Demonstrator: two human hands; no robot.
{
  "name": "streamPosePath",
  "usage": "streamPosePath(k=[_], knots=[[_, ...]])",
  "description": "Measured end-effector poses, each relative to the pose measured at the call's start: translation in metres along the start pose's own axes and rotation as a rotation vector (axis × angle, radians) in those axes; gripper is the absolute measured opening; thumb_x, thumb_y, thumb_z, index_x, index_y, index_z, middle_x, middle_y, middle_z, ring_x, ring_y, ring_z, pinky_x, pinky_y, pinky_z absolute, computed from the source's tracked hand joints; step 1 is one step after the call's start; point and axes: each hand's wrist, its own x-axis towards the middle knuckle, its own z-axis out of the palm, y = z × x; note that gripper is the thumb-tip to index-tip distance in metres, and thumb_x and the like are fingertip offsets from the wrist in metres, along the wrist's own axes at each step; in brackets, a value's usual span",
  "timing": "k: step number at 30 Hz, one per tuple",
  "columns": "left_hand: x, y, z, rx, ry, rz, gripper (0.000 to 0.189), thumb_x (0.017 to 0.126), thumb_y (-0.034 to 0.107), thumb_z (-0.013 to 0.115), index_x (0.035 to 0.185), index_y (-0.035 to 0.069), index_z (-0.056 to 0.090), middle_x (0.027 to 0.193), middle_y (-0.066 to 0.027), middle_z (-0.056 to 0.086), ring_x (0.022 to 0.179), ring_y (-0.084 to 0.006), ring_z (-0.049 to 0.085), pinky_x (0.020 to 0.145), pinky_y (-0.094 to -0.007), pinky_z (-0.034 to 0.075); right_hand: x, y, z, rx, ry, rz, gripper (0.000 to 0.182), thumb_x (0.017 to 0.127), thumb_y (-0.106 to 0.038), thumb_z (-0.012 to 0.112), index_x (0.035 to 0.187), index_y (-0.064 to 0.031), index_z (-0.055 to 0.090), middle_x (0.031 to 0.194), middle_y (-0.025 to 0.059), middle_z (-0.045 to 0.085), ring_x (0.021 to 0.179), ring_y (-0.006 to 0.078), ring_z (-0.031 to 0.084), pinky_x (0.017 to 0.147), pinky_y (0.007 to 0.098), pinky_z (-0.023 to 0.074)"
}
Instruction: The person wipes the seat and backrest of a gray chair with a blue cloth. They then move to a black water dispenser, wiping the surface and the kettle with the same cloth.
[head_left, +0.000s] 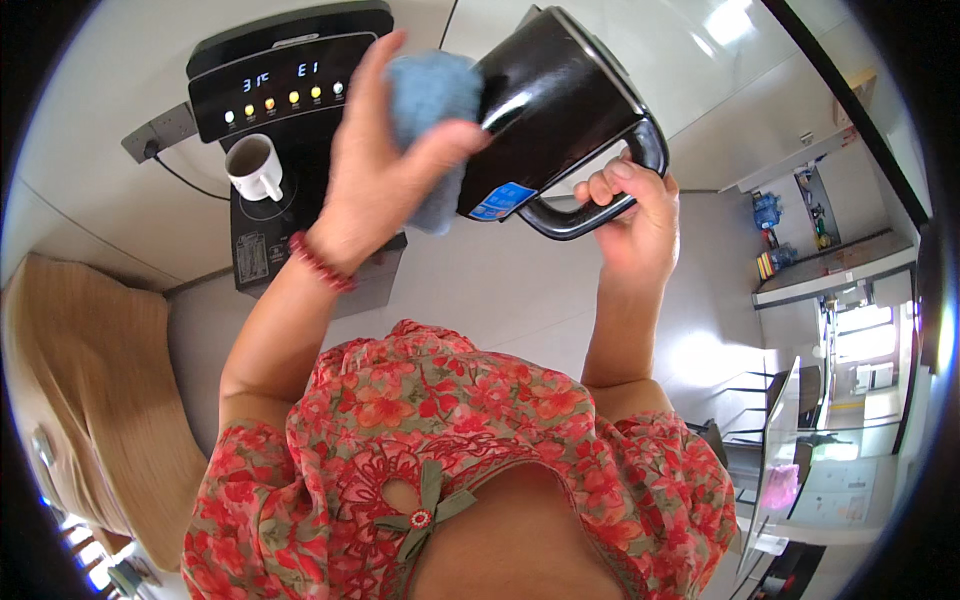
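My right hand (637, 202) grips the handle of a black electric kettle (555, 105), which is tilted in front of me. A blue cloth (435, 97) lies between my left hand (382, 165) and the kettle's side; the hand's thumb rests over the cloth. A blue label with writing is near one end of the kettle. To the left stands a black water dispenser (285, 75) with a lit display. A white cup (255, 169) is on its base. The inside of the kettle is hidden.
A wall socket (159, 133) with a plugged-in black cord is left of the dispenser. A brown curtain (97, 375) hangs at the far left. At the right are a glass-topped table (780, 442), chairs and a shelf recess (840, 270) with blue water bottles.
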Motion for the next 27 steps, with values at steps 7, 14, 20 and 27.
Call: streamPosePath(k=[7, 14, 20, 27], knots=[[0.003, -0.021, 0.009, -0.639, -0.218, -0.469, 0.073, 0.073, 0.03, 0.078, 0.131, 0.0, 0.044, 0.108, -0.0094, 0.06, 0.1, -0.013, 0.057, 0.087, -0.0273, 0.047, -0.014, 0.008, 0.015, -0.085, -0.058, -0.043, 0.018, 0.068, 0.001, 0.059, 0.084, 0.0033, 0.052, 0.063, 0.0096, 0.05, 0.055, 0.0202, 0.051, 0.059, 0.0395, 0.0485], [-0.005, -0.028, -0.01, -0.804, -0.263, -0.589, 0.056, 0.078, 0.011, 0.071, 0.128, 0.004, 0.049, 0.115, -0.0058, 0.057, 0.1, -0.0138, 0.057, 0.09, -0.0273, 0.046, -0.013, 0.006, 0.01, -0.09, -0.181, 0.029, 0.014, 0.072, -0.003, 0.059, 0.083, 0.0017, 0.052, 0.063, 0.0078, 0.05, 0.056, 0.019, 0.051, 0.062, 0.0392, 0.0495], [-0.005, -0.019, -0.007, -0.605, -0.233, -0.642, 0.06, 0.075, 0.015, 0.067, 0.128, -0.001, 0.045, 0.106, -0.0144, 0.055, 0.087, -0.0165, 0.06, 0.078, -0.0269, 0.052, 0.0, 0.002, 0.001, -0.114, -0.385, 0.172, 0.019, 0.077, -0.016, 0.06, 0.08, -0.0003, 0.051, 0.063, 0.0069, 0.049, 0.059, 0.0191, 0.052, 0.061, 0.0399, 0.0477], [-0.019, -0.03, -0.01, -0.716, -0.308, -0.707, 0.057, 0.074, 0.008, 0.059, 0.129, 0.0, 0.046, 0.1, -0.0101, 0.058, 0.084, -0.015, 0.06, 0.077, -0.0271, 0.052, 0.004, 0.003, -0.008, -0.086, -0.347, 0.238, 0.015, 0.073, -0.012, 0.058, 0.079, -0.0006, 0.05, 0.059, 0.0054, 0.046, 0.052, 0.0176, 0.048, 0.055, 0.0379, 0.044]])
